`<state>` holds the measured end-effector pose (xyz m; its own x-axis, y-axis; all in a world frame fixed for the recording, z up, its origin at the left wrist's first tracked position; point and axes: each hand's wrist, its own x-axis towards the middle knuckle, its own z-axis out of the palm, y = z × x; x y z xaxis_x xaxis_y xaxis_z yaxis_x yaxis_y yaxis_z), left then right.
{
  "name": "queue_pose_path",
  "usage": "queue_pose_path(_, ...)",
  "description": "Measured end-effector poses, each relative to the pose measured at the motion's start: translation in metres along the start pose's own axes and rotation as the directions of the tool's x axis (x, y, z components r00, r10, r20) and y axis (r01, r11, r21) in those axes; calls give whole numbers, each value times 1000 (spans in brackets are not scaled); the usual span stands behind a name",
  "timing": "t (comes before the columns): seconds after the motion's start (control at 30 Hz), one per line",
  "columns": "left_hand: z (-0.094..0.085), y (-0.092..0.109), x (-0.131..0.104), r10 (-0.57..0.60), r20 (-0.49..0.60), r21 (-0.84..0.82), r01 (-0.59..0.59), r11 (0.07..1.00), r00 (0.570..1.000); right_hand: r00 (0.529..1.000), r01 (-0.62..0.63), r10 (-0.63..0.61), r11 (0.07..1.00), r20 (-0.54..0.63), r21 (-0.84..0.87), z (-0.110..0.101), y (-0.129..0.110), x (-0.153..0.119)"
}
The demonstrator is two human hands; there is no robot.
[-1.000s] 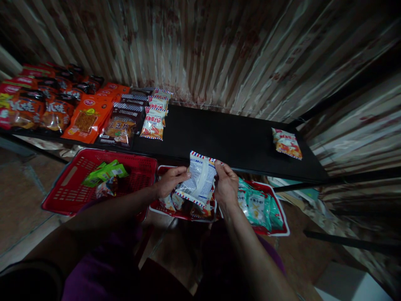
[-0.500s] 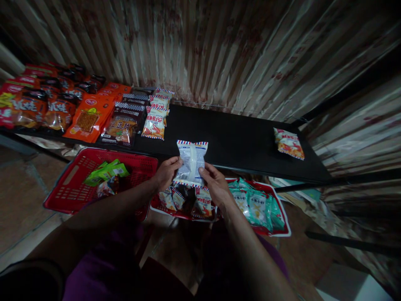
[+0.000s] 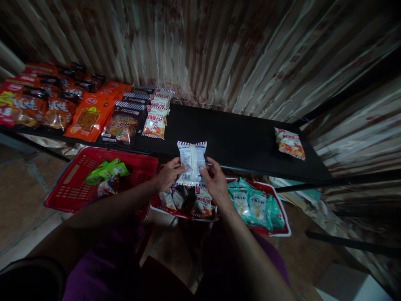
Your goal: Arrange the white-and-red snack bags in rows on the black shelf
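A white snack bag (image 3: 192, 161) with a red-and-blue striped edge is held back side up, over the front edge of the black shelf (image 3: 216, 133). My left hand (image 3: 169, 173) grips its left side, thumb on top. On its right side my right hand (image 3: 215, 177) holds it, thumb pressed on the bag. Below both hands, a red basket (image 3: 184, 216) contains similar striped bags (image 3: 203, 202). More of these bags (image 3: 155, 121) lie in a column on the shelf, left of centre. One similar bag (image 3: 290, 143) lies alone near the shelf's right end.
Orange packets (image 3: 90, 117), dark brown packets (image 3: 120, 123) and black-topped bags (image 3: 28, 108) fill the shelf's left part. A red basket (image 3: 70, 179) with green packets (image 3: 108, 170) stands lower left. Teal packets (image 3: 258, 207) lie in a basket at right. A pleated curtain (image 3: 200, 50) hangs behind.
My left thumb has slid further inward over the bag, and the fingers of my right hand have shifted slightly upward. The bag remains held between both hands.
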<state>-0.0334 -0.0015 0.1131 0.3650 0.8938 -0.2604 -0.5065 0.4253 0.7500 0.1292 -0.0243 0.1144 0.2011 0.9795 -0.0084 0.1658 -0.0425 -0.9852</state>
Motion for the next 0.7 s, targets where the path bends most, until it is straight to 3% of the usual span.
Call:
queue_pose_path(0.13, -1, -3, 1, -4, 1, 11, 4, 1000, 1000, 965, 248, -262, 926, -14, -286, -4, 0, 1)
queue_pose_path(0.3, 0, -4, -1, -5, 16, 11, 4, 1000, 1000, 820, 525, -560, 660, 114, -538, -6, -10, -2)
queue_pose_path(0.43, 0, -2, -2, 1, 11, 8, -1, 1000, 1000, 777, 565, -614, 580, 141, -587, -5, -9, -3)
queue_pose_path(0.7, 4, 7, -5, 0, 46, -34, 2, 999, 999, 807, 540, -574, 627, 135, -562, -6, -8, -3)
